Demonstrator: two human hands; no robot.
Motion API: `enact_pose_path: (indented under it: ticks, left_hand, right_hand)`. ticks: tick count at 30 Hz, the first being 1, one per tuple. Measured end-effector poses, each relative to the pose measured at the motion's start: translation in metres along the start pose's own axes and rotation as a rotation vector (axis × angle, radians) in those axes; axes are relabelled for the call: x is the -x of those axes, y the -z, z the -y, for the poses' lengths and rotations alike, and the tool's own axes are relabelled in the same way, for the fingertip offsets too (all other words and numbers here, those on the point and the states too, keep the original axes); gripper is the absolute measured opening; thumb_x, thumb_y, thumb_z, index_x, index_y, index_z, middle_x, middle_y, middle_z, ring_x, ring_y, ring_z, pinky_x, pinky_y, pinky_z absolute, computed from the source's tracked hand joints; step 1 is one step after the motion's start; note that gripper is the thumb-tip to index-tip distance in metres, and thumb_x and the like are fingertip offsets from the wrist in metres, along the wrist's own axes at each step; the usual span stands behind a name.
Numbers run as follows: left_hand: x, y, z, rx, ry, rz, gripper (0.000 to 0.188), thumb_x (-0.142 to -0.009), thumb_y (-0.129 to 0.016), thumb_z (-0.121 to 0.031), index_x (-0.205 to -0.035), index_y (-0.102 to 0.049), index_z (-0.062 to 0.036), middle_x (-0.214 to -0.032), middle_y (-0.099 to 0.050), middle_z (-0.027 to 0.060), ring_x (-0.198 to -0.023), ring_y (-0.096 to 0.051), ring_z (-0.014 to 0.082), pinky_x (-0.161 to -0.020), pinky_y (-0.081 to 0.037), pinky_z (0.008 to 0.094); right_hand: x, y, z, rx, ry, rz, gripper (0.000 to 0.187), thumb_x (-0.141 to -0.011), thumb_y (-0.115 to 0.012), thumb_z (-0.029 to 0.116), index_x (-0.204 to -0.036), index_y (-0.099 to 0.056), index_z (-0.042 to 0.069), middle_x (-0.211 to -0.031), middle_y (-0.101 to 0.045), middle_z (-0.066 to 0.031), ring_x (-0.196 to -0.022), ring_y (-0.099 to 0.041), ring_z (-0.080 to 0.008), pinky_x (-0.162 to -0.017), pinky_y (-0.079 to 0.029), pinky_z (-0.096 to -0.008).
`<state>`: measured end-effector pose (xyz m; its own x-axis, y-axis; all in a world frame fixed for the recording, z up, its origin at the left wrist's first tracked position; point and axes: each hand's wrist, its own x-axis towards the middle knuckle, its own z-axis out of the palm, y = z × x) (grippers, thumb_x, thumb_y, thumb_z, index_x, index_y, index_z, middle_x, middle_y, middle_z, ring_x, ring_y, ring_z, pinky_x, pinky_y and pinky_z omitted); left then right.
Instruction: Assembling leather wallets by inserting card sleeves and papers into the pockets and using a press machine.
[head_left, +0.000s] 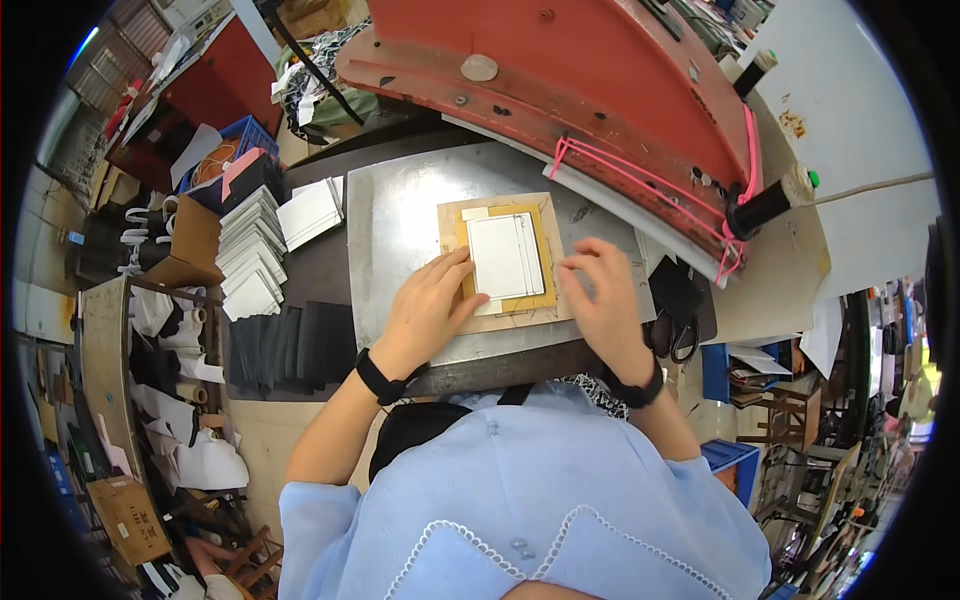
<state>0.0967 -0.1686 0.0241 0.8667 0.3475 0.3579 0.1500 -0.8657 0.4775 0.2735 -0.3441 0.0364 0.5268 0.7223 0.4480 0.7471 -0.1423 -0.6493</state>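
A white rectangular panel (pixel 502 255) with dark lines along its right side lies on a yellow frame-like template (pixel 545 290), which rests on a tan board (pixel 452 218). My left hand (pixel 428 303) lies at the panel's left edge, thumb spread towards its lower corner and fingers stretched along the side. Just right of the board hovers my right hand (pixel 605 300), its fingers loosely bent and apart, with nothing visible in them. Beneath the board is a shiny metal plate (pixel 385 235) on a dark table.
A large red machine (pixel 600 90) with pink cord (pixel 640 180) overhangs the far right. Fanned white panels (pixel 250 255) and black pieces (pixel 295 345) lie on the left. Scissors (pixel 685 340) sit beside a black pouch (pixel 676 290) near my right hand. A black thread spool (pixel 770 205) stands farther right.
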Motion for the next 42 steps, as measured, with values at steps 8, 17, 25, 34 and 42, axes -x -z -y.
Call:
enact_pose_path:
  ticks: [8, 17, 25, 34, 42]
  left_hand:
    - [0.004, 0.001, -0.002, 0.021, 0.038, -0.022, 0.038, -0.083, -0.075, -0.020, -0.111, -0.063, 0.0033, -0.127, -0.061, 0.0182, -0.115, -0.059, 0.0341, -0.095, -0.049, 0.0399]
    - [0.007, -0.005, -0.002, 0.002, 0.035, -0.039, 0.040, -0.084, -0.073, -0.020, -0.116, -0.061, 0.0016, -0.129, -0.059, 0.0186, -0.114, -0.059, 0.0341, -0.095, -0.048, 0.0400]
    - [0.006, 0.004, -0.003, 0.113, 0.073, 0.020, 0.038, -0.086, -0.071, -0.018, -0.117, -0.061, 0.0011, -0.130, -0.058, 0.0186, -0.118, -0.056, 0.0348, -0.100, -0.042, 0.0406]
    - [0.007, 0.001, 0.008, 0.331, 0.151, 0.045, 0.040, -0.093, -0.064, -0.020, -0.126, -0.059, 0.0015, -0.138, -0.054, 0.0185, -0.132, -0.047, 0.0309, -0.110, -0.036, 0.0393]
    - [0.012, 0.007, -0.003, 0.540, 0.355, -0.069, 0.048, -0.098, -0.059, -0.024, -0.139, -0.048, -0.0023, -0.136, -0.055, 0.0129, -0.131, -0.048, 0.0229, -0.110, -0.036, 0.0362]
  right_hand:
    - [-0.011, -0.045, -0.010, -0.169, -0.212, 0.052, 0.020, -0.084, -0.071, 0.020, -0.084, -0.062, 0.002, -0.095, -0.059, -0.0122, -0.087, -0.056, -0.0287, -0.076, -0.046, -0.0378]
    - [-0.020, -0.027, 0.009, 0.040, 0.074, 0.248, 0.036, -0.084, -0.072, 0.025, -0.112, -0.061, 0.004, -0.119, -0.059, -0.0139, -0.109, -0.056, -0.0314, -0.087, -0.047, -0.0397]
    - [-0.013, -0.024, -0.020, 0.132, 0.442, 0.406, 0.044, -0.084, -0.071, 0.028, -0.121, -0.061, 0.006, -0.134, -0.054, -0.0140, -0.126, -0.047, -0.0342, -0.103, -0.041, -0.0434]
    - [-0.024, -0.024, -0.019, 0.267, 0.642, 0.374, 0.031, -0.086, -0.067, 0.017, -0.114, -0.062, 0.003, -0.122, -0.063, -0.0127, -0.112, -0.060, -0.0297, -0.092, -0.050, -0.0385]
    - [-0.047, -0.003, -0.017, 0.218, 0.416, 0.007, 0.018, -0.095, -0.055, 0.010, -0.109, -0.061, -0.001, -0.103, -0.067, -0.0120, -0.087, -0.069, -0.0239, -0.071, -0.057, -0.0356]
